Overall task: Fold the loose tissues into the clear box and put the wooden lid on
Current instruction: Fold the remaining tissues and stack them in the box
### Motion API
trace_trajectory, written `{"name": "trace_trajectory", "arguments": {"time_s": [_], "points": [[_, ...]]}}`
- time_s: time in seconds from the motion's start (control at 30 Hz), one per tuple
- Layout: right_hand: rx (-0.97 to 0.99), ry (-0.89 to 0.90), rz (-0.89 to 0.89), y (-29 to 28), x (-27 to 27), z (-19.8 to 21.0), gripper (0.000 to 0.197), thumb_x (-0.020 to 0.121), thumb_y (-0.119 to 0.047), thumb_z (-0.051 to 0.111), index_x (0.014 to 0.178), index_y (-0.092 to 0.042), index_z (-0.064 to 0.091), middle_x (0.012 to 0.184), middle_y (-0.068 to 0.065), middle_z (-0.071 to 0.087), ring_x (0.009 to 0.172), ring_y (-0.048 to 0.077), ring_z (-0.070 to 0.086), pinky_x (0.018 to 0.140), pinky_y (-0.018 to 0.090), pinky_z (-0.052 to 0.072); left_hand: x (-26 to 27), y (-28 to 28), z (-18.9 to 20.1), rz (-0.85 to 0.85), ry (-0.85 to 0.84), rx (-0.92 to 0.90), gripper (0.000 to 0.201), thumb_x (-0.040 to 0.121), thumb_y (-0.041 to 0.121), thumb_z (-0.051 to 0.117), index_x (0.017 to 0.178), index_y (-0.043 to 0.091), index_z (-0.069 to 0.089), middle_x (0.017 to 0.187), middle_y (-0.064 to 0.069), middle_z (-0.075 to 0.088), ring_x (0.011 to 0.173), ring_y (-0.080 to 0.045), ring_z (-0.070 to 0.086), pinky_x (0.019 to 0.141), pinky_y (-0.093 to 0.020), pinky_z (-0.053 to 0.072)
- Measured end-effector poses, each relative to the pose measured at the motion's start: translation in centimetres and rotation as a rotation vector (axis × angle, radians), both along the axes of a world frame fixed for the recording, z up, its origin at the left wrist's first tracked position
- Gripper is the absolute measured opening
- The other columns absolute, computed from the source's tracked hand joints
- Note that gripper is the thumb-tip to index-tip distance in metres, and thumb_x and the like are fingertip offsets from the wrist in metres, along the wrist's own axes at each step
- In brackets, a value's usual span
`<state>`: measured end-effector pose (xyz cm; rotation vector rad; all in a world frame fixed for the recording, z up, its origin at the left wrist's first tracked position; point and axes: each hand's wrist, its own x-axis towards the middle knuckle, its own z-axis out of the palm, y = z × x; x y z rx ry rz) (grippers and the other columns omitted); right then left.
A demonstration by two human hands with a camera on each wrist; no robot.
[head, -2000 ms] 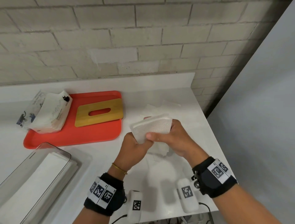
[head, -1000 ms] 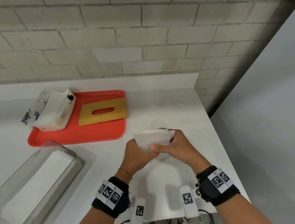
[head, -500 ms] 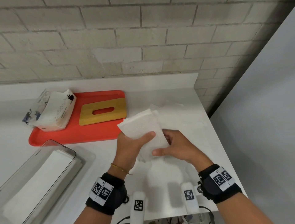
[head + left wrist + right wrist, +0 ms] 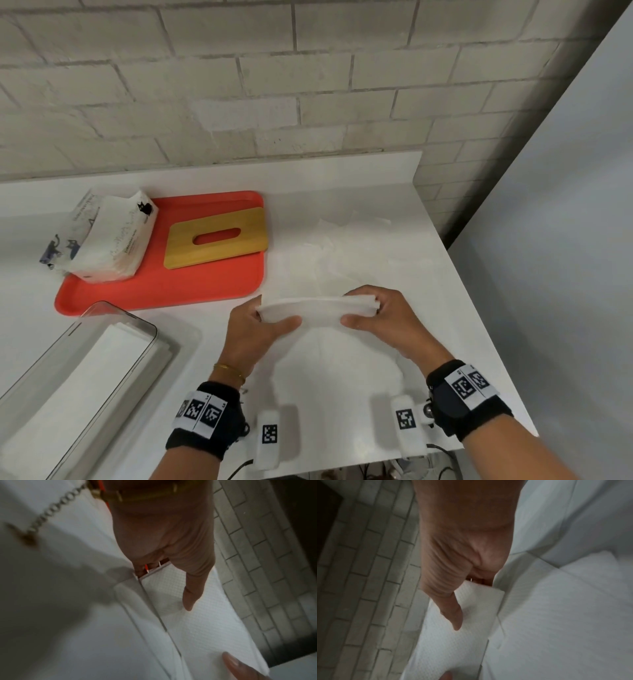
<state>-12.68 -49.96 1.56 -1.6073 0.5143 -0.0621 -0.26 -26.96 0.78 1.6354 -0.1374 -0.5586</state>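
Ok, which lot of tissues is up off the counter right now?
The folded tissue stack, pinched at its ends by the left hand and right hand; the others lie down.

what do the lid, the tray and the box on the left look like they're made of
Lid: wood, likely bamboo, going by its yellow-tan colour, matte face and faint grain.
Tray: probably plastic, given the even orange-red colour, slight sheen and rounded moulded rim.
Clear box: see-through with thin dark edges and rounded corners, so acrylic or similar plastic; glass can't be ruled out. White tissues show through it.
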Motion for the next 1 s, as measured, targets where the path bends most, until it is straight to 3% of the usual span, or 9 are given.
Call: {"name": "trace_trajectory", "arguments": {"time_s": [0.17,0.3,0.43,0.57,0.67,0.73,0.8,0.87,1.0], "points": [[-0.006,0.006,0.017,0.9,0.8,-0.5,0.044,0.068,-0.009,0.097,0.104,-0.03,0.081,0.104,-0.008,0.08,0.1,0.008,0.074,0.085,0.023,0.057,-0.2,-0.2,-0.6,0.025,-0.014,-0.023,0.042,0.066,-0.008,0.093,0.099,0.01,0.075,0.095,-0.011,0.081,0.084,-0.026,0.076,0.077,-0.045,0.066],[-0.046,-0.023,-0.015,0.9,0.8,-0.4,0.042,0.068,-0.011,0.097,0.101,-0.034,0.082,0.104,-0.011,0.078,0.098,0.005,0.073,0.085,0.022,0.056,-0.3,-1.1,-0.5,0.074,-0.015,-0.041,0.035,0.058,0.002,0.079,0.087,0.021,0.072,0.08,-0.003,0.072,0.071,-0.02,0.066,0.063,-0.039,0.059],[-0.012,-0.046,-0.017,0.4,0.2,-0.5,0.045,0.071,-0.01,0.096,0.105,-0.035,0.081,0.111,-0.013,0.078,0.106,0.01,0.073,0.093,0.027,0.058,-0.1,-1.0,-0.9,0.097,0.016,-0.06,0.032,0.059,0.002,0.071,0.08,0.026,0.07,0.075,-0.003,0.066,0.067,-0.024,0.061,0.063,-0.039,0.055],[0.013,-0.094,-0.007,0.6,0.3,0.3,0.038,0.077,-0.003,0.091,0.105,-0.027,0.082,0.105,-0.007,0.08,0.101,0.011,0.075,0.09,0.024,0.058,-0.3,-2.0,0.0,0.07,-0.089,-0.089,0.025,0.063,-0.003,0.066,0.076,0.018,0.069,0.075,0.002,0.066,0.066,-0.015,0.056,0.06,-0.029,0.047],[0.014,-0.133,-0.006,-0.1,0.1,0.7,0.041,0.075,-0.001,0.091,0.108,-0.023,0.081,0.104,-0.005,0.081,0.097,0.009,0.075,0.082,0.018,0.058,0.3,-1.6,-0.2,0.087,-0.107,-0.091,0.03,0.068,-0.009,0.068,0.083,0.017,0.071,0.081,0.003,0.069,0.068,-0.021,0.054,0.062,-0.031,0.046],[0.019,-0.122,0.004,-0.4,-0.1,0.2,0.046,0.073,-0.001,0.092,0.112,-0.024,0.08,0.107,-0.005,0.08,0.097,0.009,0.076,0.077,0.017,0.057,0.4,-1.0,-0.9,0.059,-0.073,-0.063,0.037,0.069,-0.01,0.073,0.09,0.021,0.074,0.088,0.002,0.075,0.071,-0.026,0.062,0.065,-0.038,0.054],[0.037,-0.084,-0.005,-0.5,-0.2,-0.6,0.048,0.072,-0.002,0.094,0.111,-0.026,0.08,0.108,-0.003,0.08,0.1,0.016,0.076,0.084,0.031,0.062,0.2,-0.8,-1.4,0.037,-0.056,-0.013,0.04,0.072,-0.015,0.079,0.093,0.019,0.075,0.089,-0.003,0.078,0.079,-0.027,0.071,0.07,-0.043,0.061],[0.033,-0.04,-0.013,-0.5,-0.1,-1.2,0.043,0.072,-0.005,0.094,0.108,-0.026,0.081,0.106,-0.001,0.08,0.1,0.02,0.077,0.092,0.041,0.063,-0.1,-1.1,-1.7,0.03,-0.062,0.034,0.033,0.074,-0.013,0.084,0.091,0.014,0.074,0.081,-0.002,0.077,0.075,-0.022,0.071,0.065,-0.039,0.063],[0.016,-0.081,-0.037,-0.3,-0.1,-1.0,0.032,0.074,-0.01,0.094,0.098,-0.028,0.083,0.105,-0.005,0.08,0.098,0.013,0.075,0.092,0.034,0.059,-0.3,-1.1,-1.2,0.081,-0.094,-0.002,0.028,0.071,0.001,0.094,0.083,0.019,0.075,0.08,0.004,0.075,0.069,-0.013,0.067,0.062,-0.033,0.06]]}}
